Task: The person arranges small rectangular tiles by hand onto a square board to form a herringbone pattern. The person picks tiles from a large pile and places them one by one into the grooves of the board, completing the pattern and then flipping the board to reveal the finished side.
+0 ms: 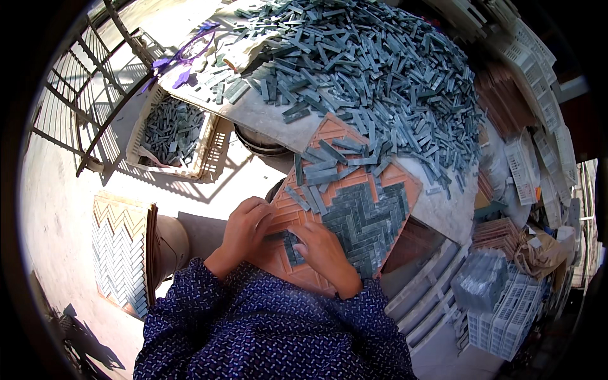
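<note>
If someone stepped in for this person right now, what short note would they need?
Left hand: resting on the orange tray, fingers curled at a grey strip.
Right hand: pressing strips into the tray's near corner.
Strips: big loose pile on the table behind the tray, some spilled onto the tray's top; more in a white crate to the left.
Done: herringbone patch fills the tray's right-hand part.
Left: the bare orange slots on the left and near edge.

Orange herringbone tray (405, 185), approx half filled w/ grey-blue strips (364, 218).
I see it flat, corner-on; loose strips (326, 166) across its top.
</note>
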Motion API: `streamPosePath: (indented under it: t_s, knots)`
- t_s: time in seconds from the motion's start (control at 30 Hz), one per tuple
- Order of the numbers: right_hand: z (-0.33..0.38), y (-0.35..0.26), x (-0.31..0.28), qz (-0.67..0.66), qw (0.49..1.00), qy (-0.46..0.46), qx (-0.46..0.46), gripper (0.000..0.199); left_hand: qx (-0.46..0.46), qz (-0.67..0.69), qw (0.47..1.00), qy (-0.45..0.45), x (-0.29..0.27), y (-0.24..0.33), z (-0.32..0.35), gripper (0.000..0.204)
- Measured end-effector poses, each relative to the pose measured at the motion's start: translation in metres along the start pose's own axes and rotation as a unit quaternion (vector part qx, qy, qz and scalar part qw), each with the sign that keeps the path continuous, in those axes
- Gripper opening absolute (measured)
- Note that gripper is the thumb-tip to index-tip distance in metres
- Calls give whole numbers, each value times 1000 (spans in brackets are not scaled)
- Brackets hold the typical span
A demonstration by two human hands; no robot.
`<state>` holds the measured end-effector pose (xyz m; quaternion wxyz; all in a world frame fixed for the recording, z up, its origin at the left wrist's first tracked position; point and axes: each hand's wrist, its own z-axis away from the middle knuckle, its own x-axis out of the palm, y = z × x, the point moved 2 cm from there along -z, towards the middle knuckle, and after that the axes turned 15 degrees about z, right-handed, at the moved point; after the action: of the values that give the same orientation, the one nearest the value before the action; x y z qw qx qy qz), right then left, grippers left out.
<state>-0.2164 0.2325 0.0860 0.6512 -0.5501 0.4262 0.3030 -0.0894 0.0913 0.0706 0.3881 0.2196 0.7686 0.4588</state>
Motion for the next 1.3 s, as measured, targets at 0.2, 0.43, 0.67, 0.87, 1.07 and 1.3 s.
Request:
streamPosePath:
  t_s: [0.2, 0.43, 0.67, 0.87, 1.07, 1.3]
  knots:
    - [12, 1, -1, -99, 985, 114, 79, 39, 84, -108, 987, -86, 17, 3, -49, 34]
    - [33, 13, -17, -129, 974, 121, 143, 27, 92, -94, 981, -141, 3, -1, -52, 20]
    - [36, 15, -17, -146, 972, 128, 131, 25, -97, -4, 990, -106, -11, -2, 5, 14]
    - [39, 18, -17, -141, 973, 135, 126, 25, -92, 15, 992, -80, -6, -2, 9, 14]
    - [41, 21, -20, -132, 972, 145, 132, 24, -126, 40, 988, -80, -7, -3, 12, 15]
    - [39, 22, -15, -125, 973, 147, 124, 23, -69, 0, 993, -92, -2, -9, 13, 11]
